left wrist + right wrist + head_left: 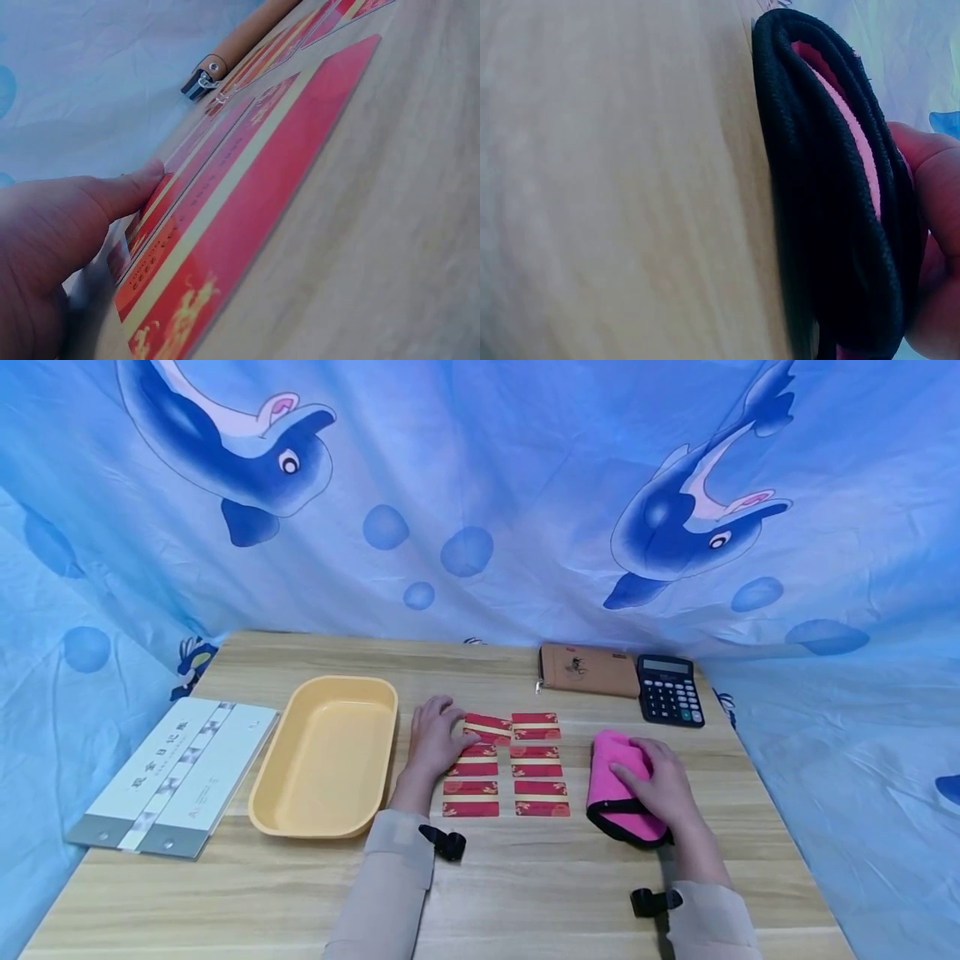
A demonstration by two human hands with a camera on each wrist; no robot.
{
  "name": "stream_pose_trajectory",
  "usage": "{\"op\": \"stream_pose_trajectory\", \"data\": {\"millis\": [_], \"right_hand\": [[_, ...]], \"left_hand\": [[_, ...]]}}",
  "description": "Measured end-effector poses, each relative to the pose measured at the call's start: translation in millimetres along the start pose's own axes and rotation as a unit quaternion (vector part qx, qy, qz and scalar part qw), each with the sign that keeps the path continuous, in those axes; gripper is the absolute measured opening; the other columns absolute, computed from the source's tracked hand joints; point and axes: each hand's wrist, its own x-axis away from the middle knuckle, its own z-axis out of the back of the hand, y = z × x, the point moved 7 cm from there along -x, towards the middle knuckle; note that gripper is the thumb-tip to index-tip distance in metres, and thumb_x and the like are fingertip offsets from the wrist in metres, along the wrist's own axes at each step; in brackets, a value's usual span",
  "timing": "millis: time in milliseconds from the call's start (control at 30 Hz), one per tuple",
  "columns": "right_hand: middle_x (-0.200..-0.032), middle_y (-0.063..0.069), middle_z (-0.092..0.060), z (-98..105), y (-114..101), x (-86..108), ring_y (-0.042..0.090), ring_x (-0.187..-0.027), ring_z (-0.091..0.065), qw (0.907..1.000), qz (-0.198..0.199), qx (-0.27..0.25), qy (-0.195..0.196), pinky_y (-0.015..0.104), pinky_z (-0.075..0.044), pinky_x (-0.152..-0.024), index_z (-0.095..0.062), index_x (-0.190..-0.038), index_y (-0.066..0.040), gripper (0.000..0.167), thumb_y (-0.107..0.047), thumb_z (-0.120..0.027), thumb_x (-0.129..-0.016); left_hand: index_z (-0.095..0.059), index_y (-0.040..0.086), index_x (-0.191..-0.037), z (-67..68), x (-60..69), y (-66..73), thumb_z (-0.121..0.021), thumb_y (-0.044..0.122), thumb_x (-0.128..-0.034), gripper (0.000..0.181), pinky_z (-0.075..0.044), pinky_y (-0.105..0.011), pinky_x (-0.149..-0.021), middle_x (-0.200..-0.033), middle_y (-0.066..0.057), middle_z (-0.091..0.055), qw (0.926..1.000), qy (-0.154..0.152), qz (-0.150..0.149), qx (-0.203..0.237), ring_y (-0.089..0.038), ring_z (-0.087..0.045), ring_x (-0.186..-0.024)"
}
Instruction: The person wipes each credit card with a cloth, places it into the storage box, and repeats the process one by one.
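Note:
Red cards with gold stripes and patterns lie on the table in two columns. My left hand rests beside the top card of the left column, which lies slightly tilted. In the left wrist view, the thumb touches a card beyond the nearest one, which carries printed digits; the other fingers are mostly hidden. To the right of the cards, my right hand grips a folded pink cloth with black edging. The right wrist view shows its layered black edge close to the tabletop, fingers behind it.
A yellow tray stands left of my left hand. Farther left lies a white and grey booklet with a patterned band. A brown zip wallet and black calculator sit at the back right. A blue dolphin curtain hangs behind the table.

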Motion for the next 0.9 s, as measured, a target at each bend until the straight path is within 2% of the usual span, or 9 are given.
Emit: {"op": "stream_pose_trajectory", "data": {"millis": [67,200,267,367,433,500,633,833,900], "right_hand": [[-0.154,0.027,-0.035,0.2,0.8,-0.2,0.048,-0.137,-0.036,1.0000,0.000,-0.002,0.000,0.068,-0.035,-0.109,-0.043,-0.151,-0.005,0.080,-0.058,-0.064,-0.094],[-0.154,0.027,-0.035,0.5,1.6,-0.8,0.048,-0.138,-0.035,1.0000,0.001,-0.001,0.000,0.068,-0.035,-0.109,-0.043,-0.151,-0.004,0.081,-0.059,-0.063,-0.094],[-0.154,0.027,-0.035,0.7,1.3,-0.9,0.048,-0.137,-0.035,1.0000,0.002,0.000,0.000,0.068,-0.035,-0.109,-0.043,-0.151,-0.004,0.082,-0.059,-0.063,-0.094],[-0.154,0.027,-0.036,0.9,1.0,-1.0,0.048,-0.137,-0.036,1.0000,0.004,-0.001,-0.002,0.068,-0.035,-0.109,-0.043,-0.151,-0.004,0.081,-0.059,-0.063,-0.094],[-0.154,0.027,-0.036,0.8,1.4,-1.1,0.048,-0.137,-0.036,1.0000,0.003,-0.002,-0.004,0.068,-0.035,-0.109,-0.043,-0.151,-0.004,0.082,-0.060,-0.063,-0.094],[-0.154,0.027,-0.035,0.5,2.2,-1.0,0.048,-0.138,-0.035,1.0000,0.001,-0.005,-0.006,0.068,-0.035,-0.109,-0.042,-0.152,-0.005,0.082,-0.060,-0.062,-0.094],[-0.155,0.026,-0.034,0.8,3.3,-1.4,0.048,-0.138,-0.035,1.0000,-0.001,-0.007,-0.006,0.068,-0.035,-0.109,-0.041,-0.152,-0.006,0.084,-0.062,-0.061,-0.093],[-0.154,0.026,-0.035,-0.2,4.2,-1.5,0.047,-0.136,-0.036,0.9999,0.001,-0.009,-0.007,0.067,-0.036,-0.108,-0.042,-0.152,-0.006,0.083,-0.062,-0.061,-0.093],[-0.154,0.025,-0.036,-0.7,4.1,-1.0,0.047,-0.136,-0.037,0.9999,0.002,-0.011,-0.008,0.067,-0.036,-0.109,-0.042,-0.152,-0.006,0.083,-0.062,-0.062,-0.094]], "left_hand": [[-0.069,0.014,-0.126,-1.2,-0.3,0.8,-0.076,0.043,-0.0902,0.047,-0.010,-0.049,-0.125,-0.152,-0.012,-0.042,0.9999,-0.010,-0.003,-0.006,-0.030,-0.029,-0.145],[-0.060,0.018,-0.141,-4.8,0.1,4.1,-0.066,0.040,-0.0965,0.050,-0.004,-0.055,-0.125,-0.161,-0.013,-0.033,0.9983,-0.039,-0.016,-0.040,-0.034,-0.020,-0.151],[-0.056,0.020,-0.147,-6.5,0.5,5.2,-0.063,0.041,-0.0972,0.054,-0.003,-0.056,-0.124,-0.164,-0.012,-0.029,0.9968,-0.051,-0.021,-0.058,-0.035,-0.016,-0.152],[-0.055,0.021,-0.147,-7.7,1.1,3.8,-0.064,0.047,-0.0962,0.058,-0.003,-0.056,-0.124,-0.164,-0.011,-0.028,0.9961,-0.056,-0.016,-0.066,-0.035,-0.014,-0.153],[-0.059,0.018,-0.143,-5.8,0.5,1.8,-0.069,0.050,-0.0930,0.060,-0.008,-0.054,-0.125,-0.162,-0.012,-0.032,0.9980,-0.042,-0.005,-0.048,-0.034,-0.019,-0.152],[-0.063,0.013,-0.136,-2.5,-0.2,-0.6,-0.076,0.048,-0.0883,0.061,-0.017,-0.052,-0.124,-0.158,-0.013,-0.038,0.9997,-0.019,0.009,-0.012,-0.034,-0.027,-0.148],[-0.068,0.004,-0.123,3.7,-2.2,-3.2,-0.086,0.038,-0.0815,0.057,-0.032,-0.048,-0.118,-0.150,-0.013,-0.045,0.9977,0.016,0.031,0.058,-0.034,-0.038,-0.139],[-0.067,0.003,-0.123,3.3,-3.1,-3.1,-0.086,0.037,-0.0824,0.055,-0.030,-0.047,-0.118,-0.149,-0.012,-0.044,0.9971,0.001,0.048,0.060,-0.033,-0.036,-0.139],[-0.069,0.004,-0.116,3.7,-2.7,-2.2,-0.085,0.035,-0.0830,0.048,-0.027,-0.047,-0.119,-0.147,-0.012,-0.044,0.9976,-0.002,0.044,0.054,-0.033,-0.035,-0.139]]}}
